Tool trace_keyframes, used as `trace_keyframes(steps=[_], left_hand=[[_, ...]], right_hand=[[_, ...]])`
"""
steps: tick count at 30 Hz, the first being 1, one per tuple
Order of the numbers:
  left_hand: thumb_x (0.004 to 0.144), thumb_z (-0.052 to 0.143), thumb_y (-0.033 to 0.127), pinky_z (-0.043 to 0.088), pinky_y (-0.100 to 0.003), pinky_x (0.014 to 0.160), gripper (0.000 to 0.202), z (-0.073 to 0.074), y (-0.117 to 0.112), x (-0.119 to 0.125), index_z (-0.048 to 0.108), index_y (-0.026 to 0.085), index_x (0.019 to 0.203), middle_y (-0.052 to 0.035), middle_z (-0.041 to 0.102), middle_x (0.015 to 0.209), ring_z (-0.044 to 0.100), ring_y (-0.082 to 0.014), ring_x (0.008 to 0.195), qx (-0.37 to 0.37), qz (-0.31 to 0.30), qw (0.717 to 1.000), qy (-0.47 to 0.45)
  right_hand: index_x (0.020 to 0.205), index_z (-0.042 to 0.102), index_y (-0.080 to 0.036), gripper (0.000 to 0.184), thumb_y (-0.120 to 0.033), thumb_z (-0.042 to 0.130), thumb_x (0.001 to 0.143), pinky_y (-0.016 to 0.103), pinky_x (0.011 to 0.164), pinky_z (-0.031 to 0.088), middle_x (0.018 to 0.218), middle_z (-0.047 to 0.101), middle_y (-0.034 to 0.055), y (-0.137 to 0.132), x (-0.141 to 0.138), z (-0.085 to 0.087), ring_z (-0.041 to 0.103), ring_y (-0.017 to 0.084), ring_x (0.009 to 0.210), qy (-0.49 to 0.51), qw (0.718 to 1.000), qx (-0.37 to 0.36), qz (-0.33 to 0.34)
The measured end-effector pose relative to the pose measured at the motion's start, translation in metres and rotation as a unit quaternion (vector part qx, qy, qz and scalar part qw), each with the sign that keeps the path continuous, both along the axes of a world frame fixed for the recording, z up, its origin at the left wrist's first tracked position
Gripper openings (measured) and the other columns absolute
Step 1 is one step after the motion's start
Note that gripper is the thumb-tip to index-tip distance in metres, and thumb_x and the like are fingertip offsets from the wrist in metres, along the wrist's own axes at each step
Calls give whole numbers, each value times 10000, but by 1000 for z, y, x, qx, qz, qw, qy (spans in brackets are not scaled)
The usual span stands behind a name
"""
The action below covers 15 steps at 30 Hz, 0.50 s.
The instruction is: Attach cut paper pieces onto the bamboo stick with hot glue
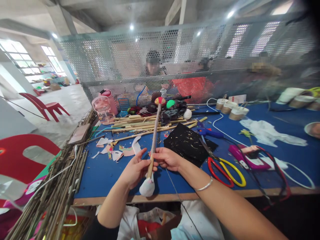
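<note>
- Head view, the main relation: the stick (154, 135) lies between the two hands with its long axis running away from the body, from near the front edge of the tabletop (100, 181) towards the back edge, leaning slightly right as it goes.
- Near end: a white rounded bulb (147, 188) sits on it, below both hands and just inside the front edge, so this end is closest to the person.
- Far end: it reaches up to a red-and-yellow ball (160, 101) among the clutter towards the back edge (whether the two are joined, or merely line up, I cannot tell).
- Left hand (138, 167): it grasps the lower, tan part of the stick from the left, thumb on top and fingertips showing on the other side; of the two it is slightly nearer the bulb.
- Right hand (167, 159): it pinches the stick from the right, its fingertips just beyond the left thumb, towards the back edge.
- Around them: paper scraps (128, 151) lie to the left, a black cloth (183, 143) to the right behind the right hand, and scissors (215, 158) farther right, their handles pointing towards the front edge.
</note>
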<state>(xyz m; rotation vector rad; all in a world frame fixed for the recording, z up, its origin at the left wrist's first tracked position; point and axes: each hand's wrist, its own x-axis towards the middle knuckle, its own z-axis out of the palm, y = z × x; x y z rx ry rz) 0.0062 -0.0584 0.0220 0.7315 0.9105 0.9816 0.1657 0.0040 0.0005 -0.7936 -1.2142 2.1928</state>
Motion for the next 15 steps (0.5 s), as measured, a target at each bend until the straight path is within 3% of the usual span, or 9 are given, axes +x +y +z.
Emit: trace_keyframes(steps=[5,8,12,15], left_hand=[[609,784,266,325,-166,447,1015,1,3,-4,181,108,1412,28,609,574,531,-82,468,66,9,991,116],[640,762,282,381,-189,478,1013,2,3,-3,137,152,1427,-30,669,672,589,-117,520,52,-14,996,65],[667,741,263,412,-197,517,924,2,1,-1,205,143,1410,-90,684,783,640,-144,619,-4,-33,999,4],[662,749,260,373,-179,486,964,0,0,-1,172,128,1422,-43,662,696,597,-110,551,16,-28,998,46]], right_hand=[[786,541,-142,296,-342,725,669,176,336,44,429,291,-122,-1,0,1,124,17,365,-9,1000,8,-15],[805,542,-144,304,-347,723,670,171,349,50,433,301,-120,-2,2,5,140,16,369,20,1000,-5,3],[824,551,-136,314,-362,711,677,183,348,52,446,387,-97,-3,2,4,187,16,356,26,999,23,10],[793,539,-140,317,-362,722,660,191,339,46,436,365,-107,-2,0,1,161,15,349,-7,999,33,-15]])
